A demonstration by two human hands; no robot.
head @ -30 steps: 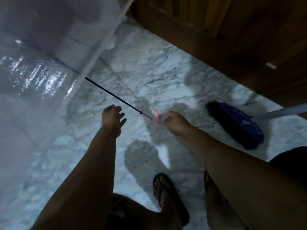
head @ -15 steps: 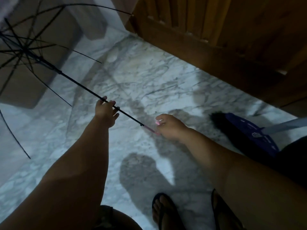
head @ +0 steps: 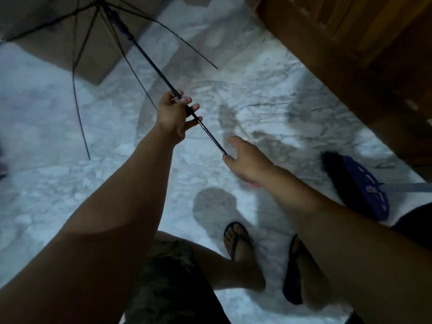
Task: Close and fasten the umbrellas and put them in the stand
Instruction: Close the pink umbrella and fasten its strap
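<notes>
Because the top edge of the view cuts it off, only part of the open umbrella [head: 98, 40] shows, its see-through canopy hard to make out against the pale marble floor [head: 268, 94] (the thin black ribs are the clearest part). Its black shaft [head: 149, 59] is the long axis, slanting from the hub at upper left down toward the lower right, with the canopy end pointing away from the person. The left hand [head: 174, 118] grasps the shaft about midway, fingers curled loosely round it. The right hand [head: 247, 160] holds the lower end, where the handle is hidden inside the palm apart from a small pink patch under the wrist. Behind the canopy lies a brown cardboard box [head: 77, 52], blurred through the plastic. A wooden door or panel [head: 350, 50] fills the upper right. Near the right arm, a dark broom head [head: 360, 185] rests on the floor, its handle running off the right edge. Below, two feet in black flip-flops [head: 238, 242] stand on the marble.
</notes>
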